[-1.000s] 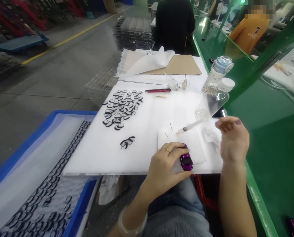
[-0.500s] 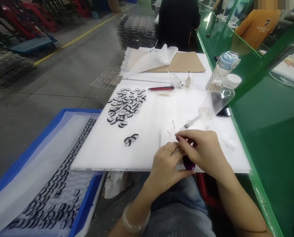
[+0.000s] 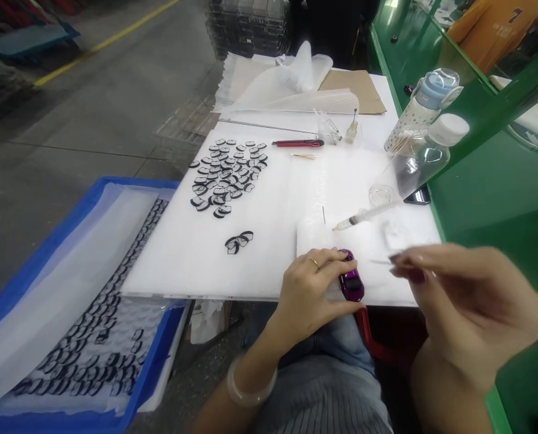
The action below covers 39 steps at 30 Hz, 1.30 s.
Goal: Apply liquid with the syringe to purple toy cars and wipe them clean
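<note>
A shiny purple toy car (image 3: 352,281) with a dark window area rests near the front edge of the white table sheet. My left hand (image 3: 311,289) steadies it, fingers over its upper end and thumb by its lower end. Raised to the right of the car, my right hand (image 3: 458,301) pinches a thin toothpick (image 3: 379,261), blurred and pointing left. Beyond the car lies a syringe (image 3: 359,218) with an amber tip. A dark thin stick (image 3: 323,215) lies left of the syringe.
Many small black-edged clear pieces (image 3: 228,175) are spread on the left, with a few (image 3: 238,242) apart. A red cutter (image 3: 298,143), a clear bottle (image 3: 425,160) and a spotted bottle (image 3: 420,108) stand or lie farther back. A blue tray (image 3: 153,355) is at lower left.
My right hand has drawn away from the car to the right and up, toothpick in its fingers. More of the car shows. One small stick on the sheet is no longer visible.
</note>
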### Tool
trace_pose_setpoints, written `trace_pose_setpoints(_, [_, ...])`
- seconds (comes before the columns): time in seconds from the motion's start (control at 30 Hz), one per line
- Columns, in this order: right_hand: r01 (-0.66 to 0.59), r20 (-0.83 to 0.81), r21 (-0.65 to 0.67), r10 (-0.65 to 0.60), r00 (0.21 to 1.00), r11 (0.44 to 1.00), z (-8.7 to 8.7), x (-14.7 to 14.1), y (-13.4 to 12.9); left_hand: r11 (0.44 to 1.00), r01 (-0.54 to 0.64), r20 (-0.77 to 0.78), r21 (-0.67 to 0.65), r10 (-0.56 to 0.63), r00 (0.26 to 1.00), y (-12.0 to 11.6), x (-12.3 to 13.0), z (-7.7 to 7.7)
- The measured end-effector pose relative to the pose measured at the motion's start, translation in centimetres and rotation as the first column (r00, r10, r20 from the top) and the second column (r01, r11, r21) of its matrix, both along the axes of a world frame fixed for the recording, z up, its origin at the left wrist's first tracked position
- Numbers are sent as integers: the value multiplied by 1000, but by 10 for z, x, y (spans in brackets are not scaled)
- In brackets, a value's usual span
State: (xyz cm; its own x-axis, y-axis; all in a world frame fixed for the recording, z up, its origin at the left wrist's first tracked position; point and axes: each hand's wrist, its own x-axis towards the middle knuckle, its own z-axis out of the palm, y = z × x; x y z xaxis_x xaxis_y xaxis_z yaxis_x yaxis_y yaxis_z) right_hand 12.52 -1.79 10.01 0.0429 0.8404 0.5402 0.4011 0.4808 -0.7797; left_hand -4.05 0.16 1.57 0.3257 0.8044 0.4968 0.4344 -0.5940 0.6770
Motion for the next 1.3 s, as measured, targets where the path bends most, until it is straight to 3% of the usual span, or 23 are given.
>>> trace_pose_setpoints(0.2, [-30,17,138,28,999,990,-56,20,-25,1000,-8,50,-11,9,999,1,2,1])
trace_pose_setpoints(0.4, [-4,65,173,-8,998,985,-70,15,-26,999,-15,49,-30,16,999,0,2,3])
trace_pose_setpoints(0.5, [53,35,250,-64,997,967,-70,14,-25,999,-11,52,-40,13,999,0,2,3])
trace_pose_setpoints(0.63, [187,-130,342,-151,980,921,-67,13,-15,999,-10,51,-38,12,999,0,2,3])
trace_pose_setpoints(0.87, [253,-237,212,-202,950,944,-53,15,11,1000,-19,52,-24,20,998,0,2,1])
trace_pose_setpoints(0.93, [187,-184,252,-143,973,949,-40,11,13,1000,-24,46,-16,24,999,0,2,0])
trace_pose_setpoints(1.03, [-96,103,319,66,992,943,-17,-6,21,997,-42,24,62,40,999,-1,2,-3])
trace_pose_setpoints(1.1, [-228,363,183,150,920,956,-6,-24,36,988,-65,8,143,64,998,-2,3,-5])
trace_pose_setpoints(1.13, [-236,484,66,175,857,970,-3,-34,46,982,-78,4,171,79,997,-2,3,-7])
trace_pose_setpoints(1.23, [-87,731,-289,278,623,954,-1,-60,72,978,-100,-12,184,104,995,-2,2,-10])
trace_pose_setpoints(1.3, [3,757,-398,326,566,917,0,-63,74,978,-110,-18,178,115,993,-2,2,-10])
